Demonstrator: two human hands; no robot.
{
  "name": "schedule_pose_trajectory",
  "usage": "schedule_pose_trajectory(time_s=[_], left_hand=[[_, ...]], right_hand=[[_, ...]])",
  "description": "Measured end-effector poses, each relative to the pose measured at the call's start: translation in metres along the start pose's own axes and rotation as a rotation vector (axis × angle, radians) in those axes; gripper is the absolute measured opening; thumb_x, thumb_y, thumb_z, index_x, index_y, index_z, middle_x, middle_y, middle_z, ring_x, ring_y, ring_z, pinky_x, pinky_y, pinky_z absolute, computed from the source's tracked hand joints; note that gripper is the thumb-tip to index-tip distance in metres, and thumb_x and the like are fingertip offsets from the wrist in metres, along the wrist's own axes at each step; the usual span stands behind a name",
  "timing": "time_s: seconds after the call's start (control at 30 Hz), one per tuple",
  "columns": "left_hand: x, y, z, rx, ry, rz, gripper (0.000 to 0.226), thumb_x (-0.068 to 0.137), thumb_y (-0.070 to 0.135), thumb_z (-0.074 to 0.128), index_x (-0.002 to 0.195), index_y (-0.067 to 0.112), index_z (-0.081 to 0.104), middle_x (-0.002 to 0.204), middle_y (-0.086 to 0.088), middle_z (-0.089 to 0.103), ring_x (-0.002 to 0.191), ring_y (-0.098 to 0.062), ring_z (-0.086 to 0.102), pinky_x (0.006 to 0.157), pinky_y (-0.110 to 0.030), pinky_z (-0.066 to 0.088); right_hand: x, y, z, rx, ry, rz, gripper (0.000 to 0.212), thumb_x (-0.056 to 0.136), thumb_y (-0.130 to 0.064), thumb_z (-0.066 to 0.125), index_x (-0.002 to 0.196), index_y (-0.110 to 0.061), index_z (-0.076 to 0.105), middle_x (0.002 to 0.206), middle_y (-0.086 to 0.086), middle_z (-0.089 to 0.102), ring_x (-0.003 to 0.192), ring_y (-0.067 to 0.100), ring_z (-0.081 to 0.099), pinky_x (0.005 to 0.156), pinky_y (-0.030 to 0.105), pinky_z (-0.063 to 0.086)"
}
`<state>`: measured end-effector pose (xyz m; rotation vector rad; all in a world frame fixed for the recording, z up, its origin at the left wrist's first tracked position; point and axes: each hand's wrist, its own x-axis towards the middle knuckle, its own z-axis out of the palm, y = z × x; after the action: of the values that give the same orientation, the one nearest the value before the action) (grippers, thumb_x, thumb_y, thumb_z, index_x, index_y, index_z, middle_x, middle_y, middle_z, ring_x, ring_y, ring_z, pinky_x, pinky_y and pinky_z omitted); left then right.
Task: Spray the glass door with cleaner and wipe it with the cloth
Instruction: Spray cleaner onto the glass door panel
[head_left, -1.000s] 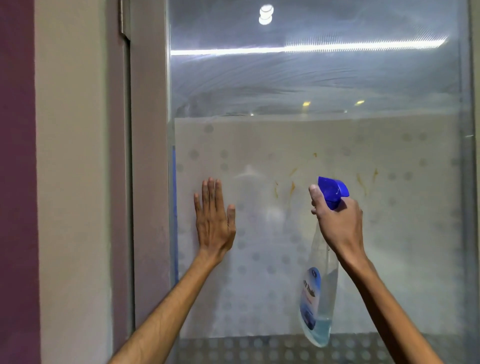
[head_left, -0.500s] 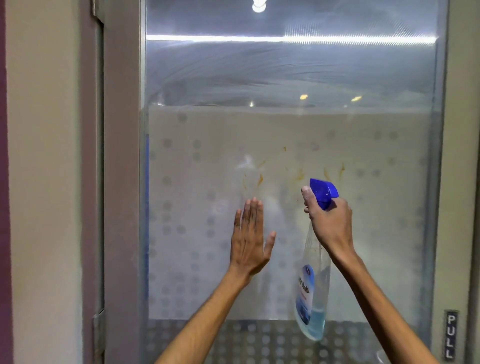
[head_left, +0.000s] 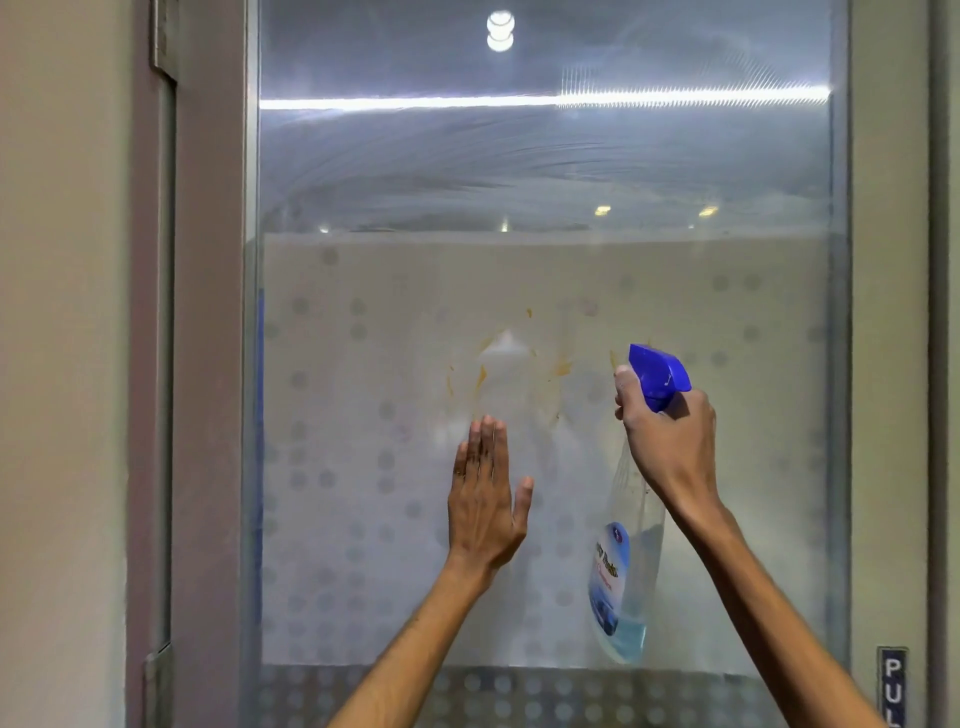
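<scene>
The glass door (head_left: 363, 395) fills the middle of the view, with a frosted dotted band and yellow-orange smears (head_left: 558, 369) near its centre. My left hand (head_left: 485, 499) lies flat on the frosted glass below the smears, fingers straight and together. My right hand (head_left: 665, 441) grips the neck of a clear spray bottle (head_left: 621, 587) with a blue trigger head (head_left: 657, 374). The nozzle points at the glass, and my forefinger lies along the front of the trigger head. A little blue liquid sits in the bottle's bottom. No cloth is in view.
A grey door frame (head_left: 208, 364) with a hinge runs down the left, beside a beige wall (head_left: 62, 364). On the right is a beige post with a "PULL" sign (head_left: 892, 686). Wiping streaks and ceiling-light reflections show on the upper clear glass (head_left: 519, 156).
My left hand slid right across the glass from the left edge toward the centre. The view shifted left, so the door now sits centred. The right hand still holds the bottle up.
</scene>
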<state>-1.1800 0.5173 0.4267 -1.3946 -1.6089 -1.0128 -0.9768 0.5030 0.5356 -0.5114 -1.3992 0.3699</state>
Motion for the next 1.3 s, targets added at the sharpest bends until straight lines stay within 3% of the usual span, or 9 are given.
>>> schedule_pose_trajectory(time_s=[0.13,0.2,0.27,0.4,0.53,0.93,1.1,1.2,1.3], left_hand=[[0.000,-0.001,0.003,0.008,-0.001,-0.002,0.073,0.098,0.041,0.032,0.156,0.001,0.009,0.165,-0.013,-0.001,0.154,-0.024,0.000,0.124,-0.032,-0.006],[0.001,-0.001,0.004,0.022,0.004,-0.006,0.073,0.099,0.041,0.031,0.156,0.002,0.007,0.166,-0.012,-0.002,0.154,-0.025,0.001,0.124,-0.032,-0.006],[0.001,-0.002,0.004,0.038,0.006,-0.006,0.073,0.099,0.041,0.031,0.156,0.003,0.006,0.166,-0.011,-0.004,0.154,-0.025,0.001,0.125,-0.033,-0.006],[-0.001,0.000,0.002,0.048,0.007,-0.009,0.072,0.100,0.042,0.029,0.156,0.002,0.006,0.166,-0.012,-0.002,0.154,-0.025,-0.001,0.125,-0.033,-0.005],[-0.002,0.004,0.000,0.055,0.015,-0.019,0.075,0.100,0.046,0.027,0.156,0.001,0.006,0.166,-0.013,-0.003,0.154,-0.025,-0.003,0.125,-0.035,-0.005],[-0.010,0.043,0.000,0.012,0.044,-0.013,0.082,0.098,0.048,0.033,0.155,-0.002,0.002,0.165,-0.015,-0.006,0.154,-0.028,-0.003,0.125,-0.038,-0.006],[-0.027,0.077,0.006,-0.067,0.048,0.031,0.071,0.095,0.038,0.045,0.152,0.002,0.028,0.163,-0.016,0.014,0.153,-0.028,0.005,0.123,-0.048,-0.008],[-0.039,0.100,0.007,-0.148,0.087,0.069,0.043,0.090,0.027,0.053,0.128,0.008,0.058,0.151,-0.016,0.044,0.152,-0.031,0.014,0.122,-0.055,-0.007],[-0.053,0.124,0.011,-0.237,0.119,0.146,0.034,0.086,0.020,0.056,0.118,0.009,0.061,0.142,-0.015,0.052,0.151,-0.033,0.017,0.123,-0.053,-0.003]], right_hand=[[0.006,-0.003,-0.009,-0.055,0.035,-0.054,0.049,0.097,-0.034,0.055,0.065,0.003,0.049,0.059,0.027,0.046,0.054,0.038,0.043,0.053,0.038,0.040],[0.008,-0.002,-0.013,-0.077,0.054,-0.049,0.048,0.096,-0.033,0.055,0.062,-0.001,0.044,0.053,0.016,0.036,0.048,0.021,0.033,0.050,0.032,0.033],[0.008,0.002,-0.017,-0.085,0.058,-0.027,0.047,0.096,-0.031,0.056,0.061,-0.001,0.043,0.052,0.008,0.034,0.048,0.018,0.032,0.050,0.031,0.032],[0.006,0.011,-0.026,-0.076,0.078,-0.005,0.048,0.095,-0.030,0.056,0.059,-0.004,0.041,0.051,0.010,0.036,0.047,0.023,0.033,0.052,0.033,0.034],[0.005,0.024,-0.037,-0.054,0.052,0.020,0.048,0.095,-0.035,0.061,0.068,0.005,0.055,0.066,0.031,0.057,0.063,0.045,0.057,0.061,0.043,0.049],[-0.008,0.056,-0.061,-0.015,0.039,0.137,0.053,0.094,-0.041,0.064,0.081,0.010,0.061,0.079,0.034,0.064,0.076,0.050,0.062,0.072,0.052,0.054],[-0.020,0.071,-0.069,-0.008,-0.011,0.198,0.062,0.093,-0.050,0.062,0.085,0.011,0.061,0.083,0.034,0.064,0.077,0.048,0.061,0.073,0.052,0.054],[-0.030,0.079,-0.075,0.050,-0.079,0.244,0.051,0.092,-0.050,0.063,0.082,-0.001,0.067,0.076,0.021,0.069,0.063,0.024,0.065,0.067,0.039,0.054],[-0.041,0.090,-0.083,0.087,-0.216,0.282,0.033,0.092,-0.050,0.063,0.085,-0.018,0.070,0.076,0.004,0.073,0.063,0.008,0.065,0.065,0.028,0.052]])
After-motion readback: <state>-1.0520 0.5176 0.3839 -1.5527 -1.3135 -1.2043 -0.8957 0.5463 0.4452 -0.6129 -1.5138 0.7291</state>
